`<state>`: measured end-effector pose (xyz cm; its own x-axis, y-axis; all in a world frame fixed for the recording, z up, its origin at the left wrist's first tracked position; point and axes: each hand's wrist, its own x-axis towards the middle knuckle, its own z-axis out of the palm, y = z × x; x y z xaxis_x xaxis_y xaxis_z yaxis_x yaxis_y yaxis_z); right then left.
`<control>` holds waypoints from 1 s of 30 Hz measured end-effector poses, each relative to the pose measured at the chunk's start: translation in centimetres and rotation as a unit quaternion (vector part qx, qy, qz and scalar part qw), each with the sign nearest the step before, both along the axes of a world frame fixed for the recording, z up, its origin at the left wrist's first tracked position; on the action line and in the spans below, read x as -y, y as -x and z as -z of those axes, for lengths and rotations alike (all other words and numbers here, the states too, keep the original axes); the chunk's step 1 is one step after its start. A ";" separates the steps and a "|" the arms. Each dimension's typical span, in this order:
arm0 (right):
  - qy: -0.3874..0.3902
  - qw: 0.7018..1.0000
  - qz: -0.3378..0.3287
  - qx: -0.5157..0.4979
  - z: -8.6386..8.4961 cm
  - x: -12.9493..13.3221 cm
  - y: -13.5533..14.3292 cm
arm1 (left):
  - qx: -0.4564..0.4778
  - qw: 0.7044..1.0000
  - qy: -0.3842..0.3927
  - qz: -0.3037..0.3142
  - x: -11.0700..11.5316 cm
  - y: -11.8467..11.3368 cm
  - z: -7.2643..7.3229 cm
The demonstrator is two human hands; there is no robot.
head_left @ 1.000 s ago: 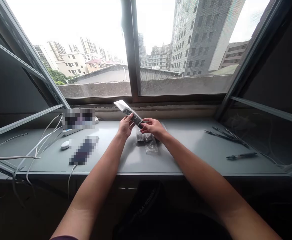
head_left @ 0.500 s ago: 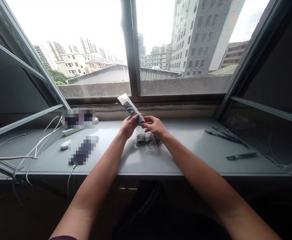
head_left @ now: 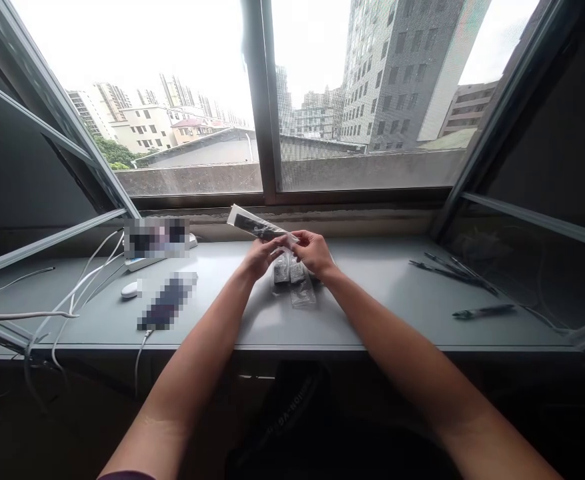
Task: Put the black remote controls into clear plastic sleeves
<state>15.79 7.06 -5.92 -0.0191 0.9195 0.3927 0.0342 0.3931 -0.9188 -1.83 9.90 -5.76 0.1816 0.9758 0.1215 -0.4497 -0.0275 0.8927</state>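
A clear plastic packet with a dark flat item inside [head_left: 257,227] is held above the desk, slanting up to the left. My left hand [head_left: 259,259] grips its underside near the lower right part, fingers curled against it. At the packet's right end, my right hand [head_left: 316,253] pinches the clear plastic between thumb and fingers. Directly below the hands, small dark blocks in clear wrapping [head_left: 281,271] lie on the desk, partly hidden by the right hand. A loose flap of clear plastic [head_left: 303,297] extends from them toward me.
On the grey desk [head_left: 392,303], several dark pens [head_left: 447,272] and a single pen [head_left: 483,312] lie at the right. To the left are a small white rounded object [head_left: 129,290], a pixelated dark object [head_left: 165,303] on a cable, and white cables [head_left: 89,273]. A window stands behind.
The packet has tilted from steep to flatter, its far end dropping down and left. My right hand has shifted from the packet's lower end to pinching clear plastic there.
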 end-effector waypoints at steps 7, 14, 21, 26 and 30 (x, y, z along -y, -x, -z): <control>0.038 0.998 -0.029 0.032 -0.8 1.1 0.3 | 0.216 0.962 0.096 -0.135 -1.2 1.2 -0.8; -0.024 0.992 -0.001 0.127 0.3 0.8 0.9 | 0.246 0.958 0.097 -0.108 -1.3 1.2 -0.7; -0.048 0.982 0.014 0.182 0.3 1.0 0.7 | 0.217 0.973 0.068 -0.038 -0.4 0.0 -0.8; -0.060 0.977 0.007 0.204 -0.2 1.4 0.6 | 0.198 0.977 0.059 -0.049 -0.3 0.5 -1.0; -0.057 0.978 0.007 0.199 -0.6 1.7 0.8 | 0.215 0.971 0.081 -0.063 -0.9 1.6 -1.5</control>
<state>15.00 5.41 -5.34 -0.1793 0.8715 0.4563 0.3874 0.4889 -0.7816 -3.44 10.76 -4.27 0.0263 0.9997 0.0025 -0.7847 0.0191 0.6196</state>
